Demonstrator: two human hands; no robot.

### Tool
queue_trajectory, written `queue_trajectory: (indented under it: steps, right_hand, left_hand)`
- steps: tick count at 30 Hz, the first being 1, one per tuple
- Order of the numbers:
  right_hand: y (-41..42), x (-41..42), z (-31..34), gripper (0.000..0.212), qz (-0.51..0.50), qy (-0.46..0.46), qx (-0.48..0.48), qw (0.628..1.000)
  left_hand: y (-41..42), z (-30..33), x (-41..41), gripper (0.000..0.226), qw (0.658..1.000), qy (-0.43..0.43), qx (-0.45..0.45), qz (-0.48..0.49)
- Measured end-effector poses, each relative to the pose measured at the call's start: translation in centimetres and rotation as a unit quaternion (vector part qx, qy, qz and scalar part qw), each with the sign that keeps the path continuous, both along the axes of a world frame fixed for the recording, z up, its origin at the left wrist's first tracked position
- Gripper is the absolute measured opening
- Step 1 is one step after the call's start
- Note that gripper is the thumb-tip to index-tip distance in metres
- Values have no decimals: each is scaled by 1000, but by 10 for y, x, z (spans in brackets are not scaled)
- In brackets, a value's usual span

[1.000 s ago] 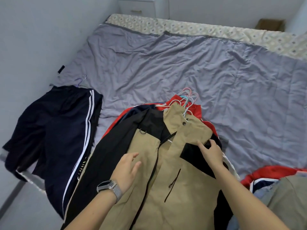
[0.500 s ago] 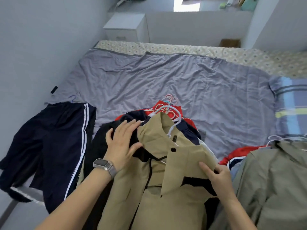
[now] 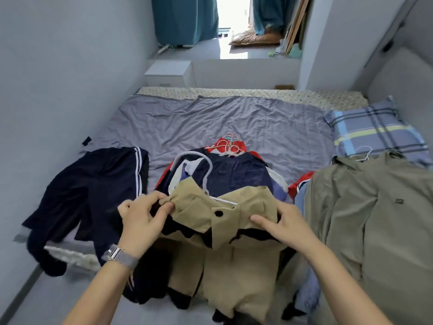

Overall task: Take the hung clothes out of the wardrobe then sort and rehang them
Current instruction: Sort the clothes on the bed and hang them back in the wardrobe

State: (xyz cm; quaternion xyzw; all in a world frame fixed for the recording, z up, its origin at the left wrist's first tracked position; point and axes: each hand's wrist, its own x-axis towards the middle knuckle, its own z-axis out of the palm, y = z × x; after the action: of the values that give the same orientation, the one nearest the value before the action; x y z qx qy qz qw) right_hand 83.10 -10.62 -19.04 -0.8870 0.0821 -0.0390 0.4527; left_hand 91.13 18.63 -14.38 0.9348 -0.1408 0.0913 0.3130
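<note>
A tan and black jacket (image 3: 232,266) on a white hanger (image 3: 206,170) is lifted at the bed's near edge, its lower part hanging over the edge. My left hand (image 3: 140,221) pinches the left side of its collar. My right hand (image 3: 283,224) grips the right side of the collar. Under the jacket lies a pile of clothes (image 3: 234,174), navy and red, with several hangers (image 3: 230,144) at its far end. Dark navy trousers with white stripes (image 3: 93,195) lie on the left. An olive jacket (image 3: 375,219) on a hanger lies on the right.
The bed (image 3: 234,123) has a grey-purple sheet, with a plaid pillow (image 3: 375,132) at the right. A wall runs along the left side. A white nightstand (image 3: 171,73) and a curtained window ledge (image 3: 234,50) stand beyond the bed.
Both hands have moved up to the tan jacket's collar and taken hold of it, pulling it toward me. The navy garment beneath is now uncovered. My view has tilted upward.
</note>
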Motion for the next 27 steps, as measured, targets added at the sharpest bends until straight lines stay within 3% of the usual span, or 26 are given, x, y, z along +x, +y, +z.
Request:
queue_trajectory:
  steps: [2,4,8,11,16,18,23,27]
  right_hand:
    - [43,-27,19,40,4,-24,-87,996]
    - [79,-48,34,48,31,-40,-140,989]
    - [116,-76,64,62,35,-42,-156,986]
    - [121,-90,105,49,9,-59,-74,995]
    - [99,-104,178,11,-17,-60,130,990]
    - [92,-110,193,11,1,-58,186,981]
    - [92,-130,202,3,-3,-51,209,977]
    - [92,-141,202,5,-17,-50,199,979]
  left_hand:
    - [30,13,-37,25,1000,-2,20,21]
    - [51,26,-67,23,999,-4,36,33]
    - [70,57,-101,21,997,-29,36,61]
    - [73,86,-106,16,997,-64,1,50]
    - [67,130,-105,28,989,-130,-69,22]
    - [68,135,-108,22,985,-140,-96,19]
    - [83,118,-123,33,977,-187,-99,32]
    - [80,105,-141,36,974,-162,-130,87]
